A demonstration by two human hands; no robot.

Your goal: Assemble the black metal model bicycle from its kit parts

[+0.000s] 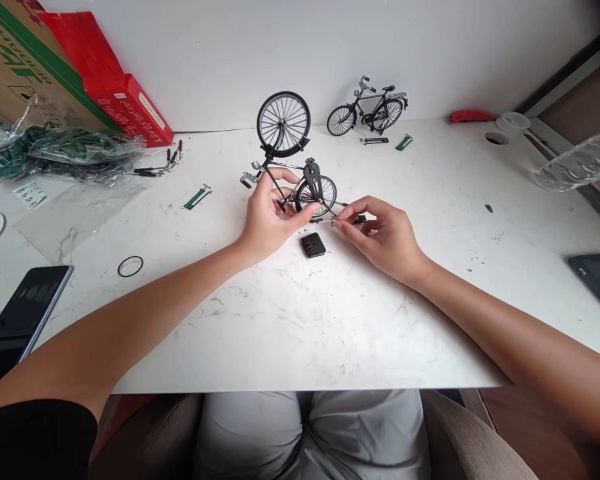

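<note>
A: What are the hands doing at the middle of the white table (330,333)?

B: The left hand (270,217) is gripping the frame of the half-built model bicycle (293,170), fingers curled round it; the bicycle is tilting, one wheel (283,123) rising far, the other (320,195) resting near. The right hand (380,237) is pinching a thin tool (330,218), fingers narrow, at the near wheel.

A: What is risking failure?

B: The tool's tip is probably slipping if the tilted frame is turning in the grip; the small black part (313,245), lying loose just near the hands, is likely being knocked by a wrist; the finished bicycle (369,110) is standing well apart, far right.
</note>
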